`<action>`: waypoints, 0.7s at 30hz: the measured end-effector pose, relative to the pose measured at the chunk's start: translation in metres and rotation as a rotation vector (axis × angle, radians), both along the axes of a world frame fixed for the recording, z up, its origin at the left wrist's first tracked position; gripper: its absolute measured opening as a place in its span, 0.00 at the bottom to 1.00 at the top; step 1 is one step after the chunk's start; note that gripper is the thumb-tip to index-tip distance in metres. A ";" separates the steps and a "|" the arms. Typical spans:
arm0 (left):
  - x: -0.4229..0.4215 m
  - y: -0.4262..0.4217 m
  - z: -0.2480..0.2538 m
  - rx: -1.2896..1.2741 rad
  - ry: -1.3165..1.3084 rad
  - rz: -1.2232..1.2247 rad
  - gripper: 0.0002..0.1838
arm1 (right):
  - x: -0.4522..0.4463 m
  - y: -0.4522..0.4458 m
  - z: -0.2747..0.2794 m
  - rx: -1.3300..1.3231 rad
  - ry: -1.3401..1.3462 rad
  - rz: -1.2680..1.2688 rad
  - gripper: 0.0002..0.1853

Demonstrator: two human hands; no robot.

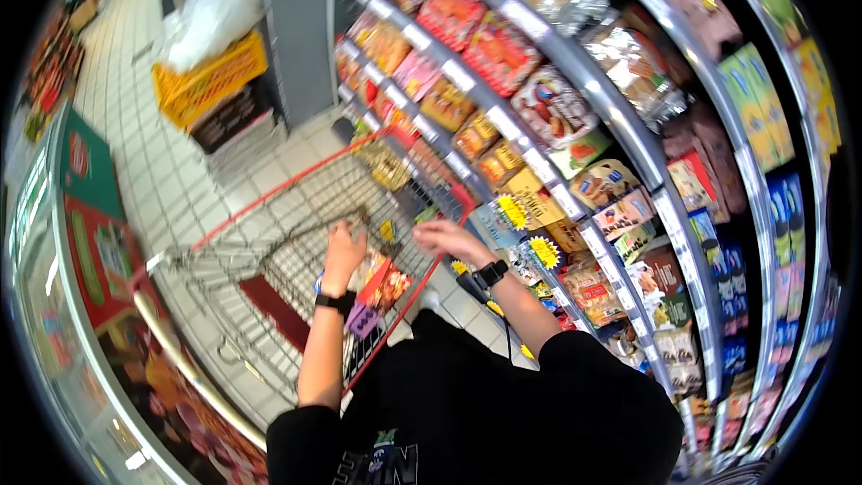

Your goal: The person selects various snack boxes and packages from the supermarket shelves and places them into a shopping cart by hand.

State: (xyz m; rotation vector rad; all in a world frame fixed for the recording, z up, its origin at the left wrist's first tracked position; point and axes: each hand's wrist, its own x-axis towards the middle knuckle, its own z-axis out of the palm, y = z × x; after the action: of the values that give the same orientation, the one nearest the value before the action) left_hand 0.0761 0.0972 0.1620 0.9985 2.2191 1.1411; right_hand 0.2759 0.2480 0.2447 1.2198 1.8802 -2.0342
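While both arms reach out over the shopping cart (272,256), the red-and-orange package (389,284) (kinda blurry, sorry) shows just right of and a little below the left grip (345,258), close to that wrist's black band (335,302). Can't tell if it's lying in the basket or held above it, and can't tell if the left grip is closed on anything either, since its fingers are bent and their undersides are hidden. Right grip (456,242) is open, fingers loosely stretched, up and to the right of the package and apart from it. A purple item (363,320) shows right by the package's lower end. Snack shelves (537,160) run along the right.
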 end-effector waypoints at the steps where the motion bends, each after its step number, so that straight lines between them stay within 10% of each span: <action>1: 0.003 0.011 0.012 0.053 -0.116 -0.062 0.23 | 0.007 0.009 0.007 -0.072 0.046 -0.006 0.26; 9: 0.089 0.086 0.161 0.124 -0.392 -0.405 0.18 | 0.071 0.044 0.079 -0.004 0.359 -0.070 0.22; 11: 0.121 0.113 0.185 0.149 -0.388 -0.477 0.17 | 0.102 0.056 0.105 0.432 0.327 -0.043 0.22; 21: 0.298 0.234 0.300 0.296 -0.341 -0.862 0.16 | 0.303 0.106 0.221 0.781 0.562 -0.617 0.17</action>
State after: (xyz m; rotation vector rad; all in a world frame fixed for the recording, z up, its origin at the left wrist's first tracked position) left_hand 0.3738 0.3309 0.4623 1.5262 1.1502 1.1025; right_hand 0.5792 0.3544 0.4656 1.6752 3.0839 -2.1204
